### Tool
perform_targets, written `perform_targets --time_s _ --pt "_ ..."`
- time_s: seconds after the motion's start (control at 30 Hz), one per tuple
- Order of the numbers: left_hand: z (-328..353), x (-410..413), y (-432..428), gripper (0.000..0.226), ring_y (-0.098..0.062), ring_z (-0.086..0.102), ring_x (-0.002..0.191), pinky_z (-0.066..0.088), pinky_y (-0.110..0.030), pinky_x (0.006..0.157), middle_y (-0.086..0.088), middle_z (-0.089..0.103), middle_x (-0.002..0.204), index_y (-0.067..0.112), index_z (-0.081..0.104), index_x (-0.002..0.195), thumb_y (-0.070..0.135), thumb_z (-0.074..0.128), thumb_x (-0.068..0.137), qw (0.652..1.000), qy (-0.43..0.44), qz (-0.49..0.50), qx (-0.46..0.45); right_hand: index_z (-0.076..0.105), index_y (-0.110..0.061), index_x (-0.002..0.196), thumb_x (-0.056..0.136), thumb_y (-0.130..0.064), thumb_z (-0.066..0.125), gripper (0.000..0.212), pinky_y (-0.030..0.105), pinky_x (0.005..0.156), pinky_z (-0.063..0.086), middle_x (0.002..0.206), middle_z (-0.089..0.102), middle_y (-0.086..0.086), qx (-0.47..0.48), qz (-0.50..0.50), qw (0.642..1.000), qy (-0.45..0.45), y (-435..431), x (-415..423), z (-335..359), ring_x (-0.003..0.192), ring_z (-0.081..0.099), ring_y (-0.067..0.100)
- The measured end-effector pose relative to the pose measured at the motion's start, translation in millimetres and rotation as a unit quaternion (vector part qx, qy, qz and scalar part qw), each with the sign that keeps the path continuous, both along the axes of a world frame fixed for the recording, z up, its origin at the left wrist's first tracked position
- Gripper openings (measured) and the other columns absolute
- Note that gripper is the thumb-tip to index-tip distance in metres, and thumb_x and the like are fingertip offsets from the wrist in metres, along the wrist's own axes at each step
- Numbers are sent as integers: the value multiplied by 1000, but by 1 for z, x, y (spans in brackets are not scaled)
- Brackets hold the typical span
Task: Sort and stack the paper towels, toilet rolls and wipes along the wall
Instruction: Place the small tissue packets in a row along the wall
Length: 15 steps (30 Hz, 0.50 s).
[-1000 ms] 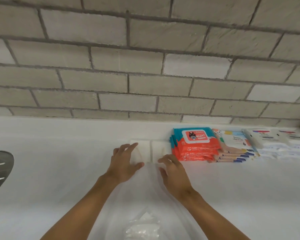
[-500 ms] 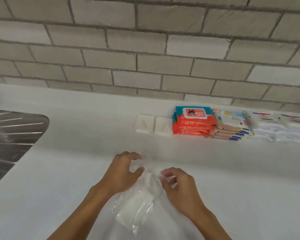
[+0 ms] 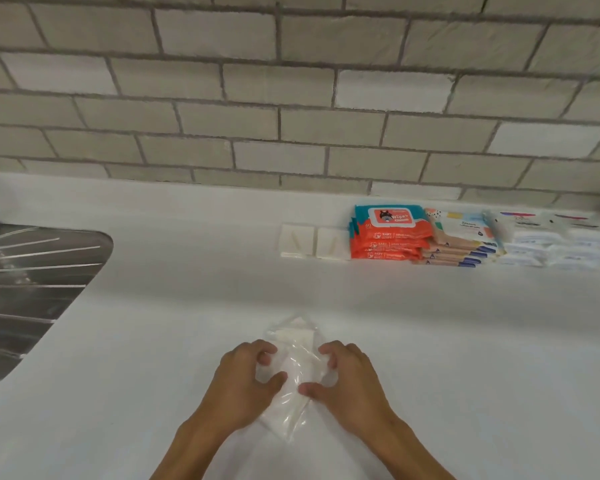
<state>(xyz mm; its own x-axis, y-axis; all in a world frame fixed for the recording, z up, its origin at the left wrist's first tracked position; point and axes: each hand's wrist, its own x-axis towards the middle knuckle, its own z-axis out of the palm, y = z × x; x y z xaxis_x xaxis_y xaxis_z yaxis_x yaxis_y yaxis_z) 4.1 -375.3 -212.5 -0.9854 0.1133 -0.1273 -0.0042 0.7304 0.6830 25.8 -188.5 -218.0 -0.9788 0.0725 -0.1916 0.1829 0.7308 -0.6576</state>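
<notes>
My left hand (image 3: 243, 386) and right hand (image 3: 354, 382) both grip a clear plastic pack (image 3: 298, 372) of white tissue at lower centre, over the white desk (image 3: 153, 341), fingers curled round its sides. Right of centre, along the brick wall (image 3: 291, 98): two small white packs (image 3: 314, 242), an orange wipes stack (image 3: 388, 237), a pastel wipes stack (image 3: 461, 237) and white packs (image 3: 551, 244). A steel sink (image 3: 25, 289) sits at left.

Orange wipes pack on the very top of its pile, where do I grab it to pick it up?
Grab the top orange wipes pack by its front edge, coming from the near side, thumb on top, fingers underneath. It lies flat, the brick wall is behind it and another wipes pile sits tight against its right, so the front is probably easiest.
</notes>
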Motion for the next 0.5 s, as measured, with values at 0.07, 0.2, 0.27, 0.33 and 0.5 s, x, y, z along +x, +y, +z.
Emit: perform_targets --time_s 0.07,0.2,0.27,0.33,0.5 --pt "-1 3 -1 38 -1 55 77 41 -8 70 15 60 95 31 61 113 37 78 79 1000 -4 -10 12 59 -27 109 66 -45 84 53 14 77 42 96 54 -10 -10 -19 1000 4 -1 3 1 92 53 8" --pt "0 5 -4 35 0 53 68 42 -6 68 12 62 92 32 63 107 33 80 77 998 -17 -35 45 61 -26 91 68 -35 86 36 9 67 39 91 57 -8 -39 -51 998 16 -2 6 2 80 53 2" --pt "3 4 -6 34 -3 51 67 43 -8 68 11 62 91 35 62 102 34 82 75 996 -27 -52 63 60 -26 85 74 -27 83 24 8 63 40 84 59 -10 -78 -71 994 23 -2 7 5 66 52 0" --pt "8 2 -10 33 -6 51 68 45 -10 67 11 63 90 37 62 96 37 84 72 994 -37 -70 78 62 -26 82 80 -22 78 17 11 61 44 82 63 -8 -128 -83 988 18 -4 7 12 58 54 2" --pt "18 -6 -21 39 -23 66 75 54 -37 73 -5 72 87 24 69 94 48 83 67 984 -71 -106 124 65 -24 81 82 -14 77 15 23 58 49 85 67 -2 -250 -44 967 -2 -18 7 28 56 60 11"
